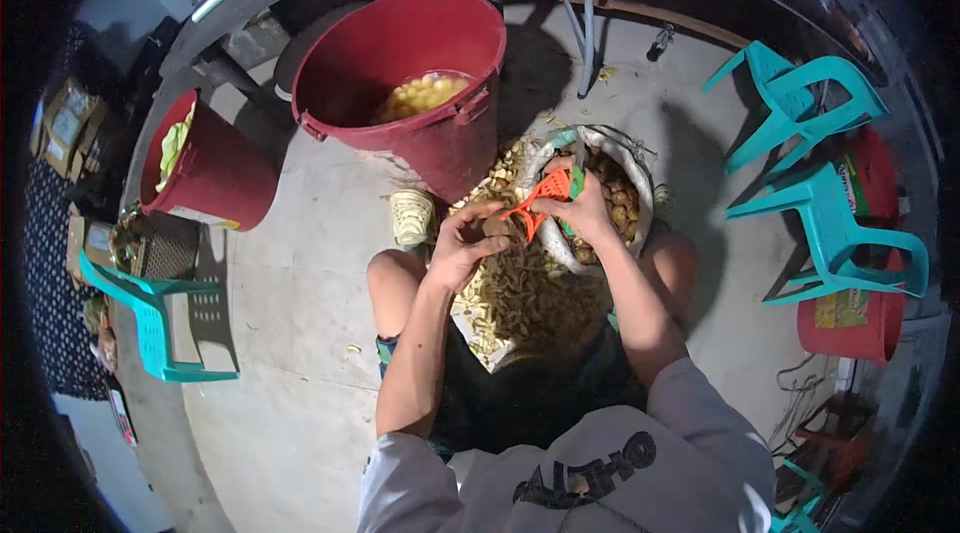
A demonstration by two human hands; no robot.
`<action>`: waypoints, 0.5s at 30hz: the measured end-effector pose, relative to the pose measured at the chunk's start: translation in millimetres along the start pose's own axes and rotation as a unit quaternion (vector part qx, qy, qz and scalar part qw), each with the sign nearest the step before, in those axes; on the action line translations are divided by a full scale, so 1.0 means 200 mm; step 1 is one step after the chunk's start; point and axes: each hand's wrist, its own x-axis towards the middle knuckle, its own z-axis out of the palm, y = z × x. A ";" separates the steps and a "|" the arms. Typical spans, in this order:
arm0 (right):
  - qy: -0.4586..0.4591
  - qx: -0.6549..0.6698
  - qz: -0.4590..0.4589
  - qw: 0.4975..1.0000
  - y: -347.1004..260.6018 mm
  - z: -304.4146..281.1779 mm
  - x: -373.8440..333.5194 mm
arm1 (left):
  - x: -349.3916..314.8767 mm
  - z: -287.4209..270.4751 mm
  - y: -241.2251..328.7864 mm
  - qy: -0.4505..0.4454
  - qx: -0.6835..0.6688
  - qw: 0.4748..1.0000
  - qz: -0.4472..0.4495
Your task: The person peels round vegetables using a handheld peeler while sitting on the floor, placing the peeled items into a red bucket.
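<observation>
The left hand (460,249) is closed round a brown potato (496,226) and the right hand (587,211) grips an orange peeler (547,192) right next to it, both held above the pile of peels (515,298), likely to catch what falls, with the sack (643,201) close by, maybe for easy reach.

Moderately bright light shows on the pale floor (290,313) left of the left hand (463,249), while the lap (480,408) below both hands sinks into darkness. A soft shadow spreads right of the right hand (584,207). Far outward from the hands, straight edges bend, detail softens and the corners turn black.
</observation>
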 end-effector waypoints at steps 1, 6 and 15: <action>-0.012 -0.004 -0.017 1.000 0.00 0.01 -0.01 | -0.02 -0.02 -0.01 0.013 0.018 1.000 0.018; -0.037 0.046 0.023 0.998 -0.06 0.08 -0.02 | -0.07 -0.05 -0.02 0.022 0.089 0.995 0.032; 0.050 -0.062 0.077 0.994 -0.03 -0.05 0.06 | -0.05 -0.01 -0.02 -0.028 -0.151 0.988 0.016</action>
